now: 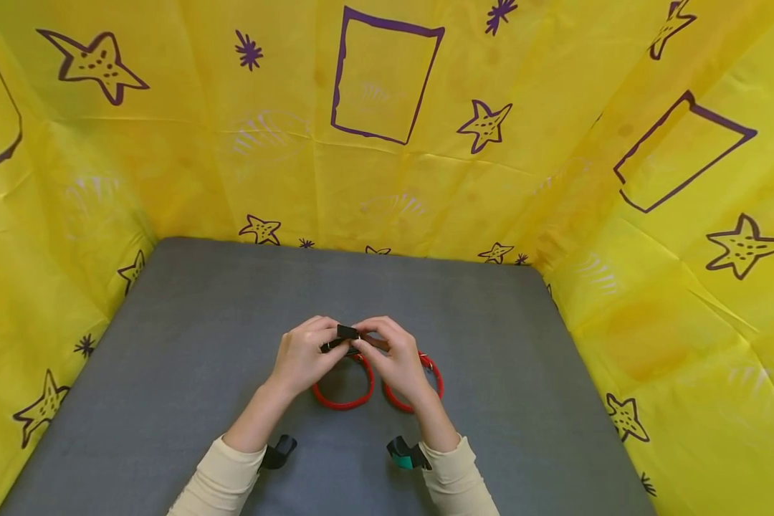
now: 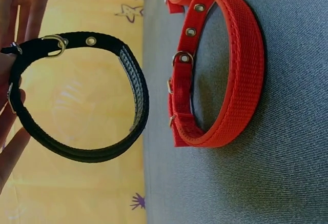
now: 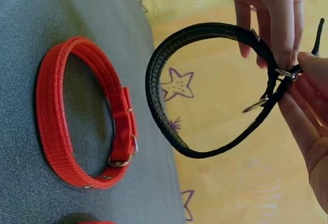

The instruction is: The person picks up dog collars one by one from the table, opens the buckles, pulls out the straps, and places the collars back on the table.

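A black collar [image 2: 87, 155] with metal rings and eyelets hangs in a loop between both hands, above the table. My left hand [image 1: 302, 357] pinches it on one side of the buckle. From the other side my right hand [image 1: 396, 358] grips the strap near the metal buckle [image 3: 286, 74], thumb against fingers. In the right wrist view a loose strap end [image 3: 319, 37] sticks up past the fingers. The fingers partly cover the fastening. Beneath the hands lies one red collar [image 2: 246, 70], a closed loop with its buckle fastened.
A second red collar [image 1: 440, 383] lies to the right, partly behind the right forearm. Both rest on a grey cloth-covered table [image 1: 232, 287]. Yellow fabric walls [image 1: 387, 186] with purple drawings stand around the back and sides. Dark straps [image 1: 277, 453] sit at the wrists.
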### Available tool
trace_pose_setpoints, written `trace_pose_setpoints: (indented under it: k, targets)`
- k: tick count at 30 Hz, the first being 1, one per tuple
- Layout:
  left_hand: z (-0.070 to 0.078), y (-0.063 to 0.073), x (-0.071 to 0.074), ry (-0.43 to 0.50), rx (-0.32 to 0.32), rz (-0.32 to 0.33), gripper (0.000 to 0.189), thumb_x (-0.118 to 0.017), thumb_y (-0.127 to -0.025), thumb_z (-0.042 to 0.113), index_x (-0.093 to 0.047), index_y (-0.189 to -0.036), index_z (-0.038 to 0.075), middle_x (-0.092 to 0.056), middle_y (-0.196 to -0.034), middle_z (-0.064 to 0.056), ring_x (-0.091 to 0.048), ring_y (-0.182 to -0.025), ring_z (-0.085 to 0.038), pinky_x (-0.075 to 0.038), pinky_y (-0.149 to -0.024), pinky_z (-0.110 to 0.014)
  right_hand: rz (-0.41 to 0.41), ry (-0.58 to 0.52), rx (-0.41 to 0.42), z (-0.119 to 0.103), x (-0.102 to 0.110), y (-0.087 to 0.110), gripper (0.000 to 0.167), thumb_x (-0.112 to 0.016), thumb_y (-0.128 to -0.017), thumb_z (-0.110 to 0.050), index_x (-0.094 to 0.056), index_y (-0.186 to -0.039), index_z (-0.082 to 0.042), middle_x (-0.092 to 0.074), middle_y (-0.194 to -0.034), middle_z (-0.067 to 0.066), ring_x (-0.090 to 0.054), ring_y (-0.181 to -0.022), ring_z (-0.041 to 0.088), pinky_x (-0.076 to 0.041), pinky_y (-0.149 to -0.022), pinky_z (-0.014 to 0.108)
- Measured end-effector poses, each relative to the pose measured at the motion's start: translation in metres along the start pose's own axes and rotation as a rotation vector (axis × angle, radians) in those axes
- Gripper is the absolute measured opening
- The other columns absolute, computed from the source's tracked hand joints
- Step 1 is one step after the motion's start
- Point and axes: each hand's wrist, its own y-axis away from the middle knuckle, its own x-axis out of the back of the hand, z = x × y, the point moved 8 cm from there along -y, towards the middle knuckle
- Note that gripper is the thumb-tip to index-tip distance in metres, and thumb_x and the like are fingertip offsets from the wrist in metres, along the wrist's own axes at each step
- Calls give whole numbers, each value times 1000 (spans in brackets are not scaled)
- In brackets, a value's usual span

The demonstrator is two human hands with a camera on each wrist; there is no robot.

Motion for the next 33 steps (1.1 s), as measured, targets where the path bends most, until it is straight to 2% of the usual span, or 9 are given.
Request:
trace_pose_setpoints:
  k: [8,18,24,28,33]
  targets:
    - [-3,2,2,44,21,31,13,-87,-71,11,-78,-81,11,-69,-81,4,-63,-74,-12,-51,-57,-30,1,-18,-18,1,0,-1,21,-68,-87,7,-66,-107,5,-64,-106,17,-64,-100,31,-56,-80,37]
    - [-7,3,4,141,89,37,12,-86,-71,7,-79,-81,10,-70,-82,2,-63,-73,-13,-50,-57,-27,0,-13,-32,1,1,-1,21,-70,-86,6,-67,-107,5,-64,-106,19,-64,-99,32,-56,-82,35]
    - [-9,3,3,248,114,27,13,-84,-71,-1,-77,-79,6,-71,-83,1,-67,-75,-16,-54,-57,-33,-12,18,-20,3,2,0,22,-70,-86,6,-66,-107,7,-64,-105,20,-64,-100,34,-55,-81,47]
    - [-13,3,4,318,143,42,14,-83,-71,-4,-78,-79,6,-72,-82,-1,-68,-74,-16,-55,-62,-27,-31,42,-24,15,2,3,26,-73,-84,4,-66,-109,5,-65,-106,18,-64,-100,33,-55,-83,46]
    - [-18,5,5,360,179,47,14,-83,-72,-4,-78,-78,7,-72,-83,1,-68,-74,-14,-54,-65,-21,-92,64,-50,42,-1,10,27,-73,-87,-4,-67,-113,-5,-66,-111,8,-64,-105,24,-53,-89,38]
